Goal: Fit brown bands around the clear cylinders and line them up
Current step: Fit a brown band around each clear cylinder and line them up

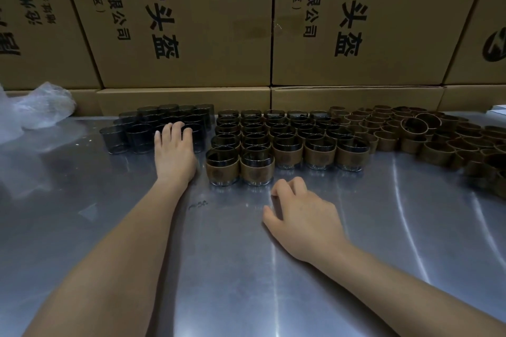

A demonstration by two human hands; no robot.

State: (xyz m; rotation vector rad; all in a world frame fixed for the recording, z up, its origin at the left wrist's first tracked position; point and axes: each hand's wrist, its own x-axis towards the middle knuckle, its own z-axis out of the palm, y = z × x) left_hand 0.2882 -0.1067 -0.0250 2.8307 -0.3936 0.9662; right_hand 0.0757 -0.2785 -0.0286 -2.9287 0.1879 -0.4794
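From the head view I see my left hand [174, 149] reaching onto the bare clear cylinders [153, 128], fingers curved over one (grip unclear). My right hand [304, 216] rests loosely curled on the worktop [383, 227], holding nothing, just before the banded cylinders [273, 142]; loose brown bands [427, 131] lie right.

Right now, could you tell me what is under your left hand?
The left hand reaches over the bare clear cylinders, fingers resting on their tops. Whether its grip closes on one cylinder is hidden by the hand itself.
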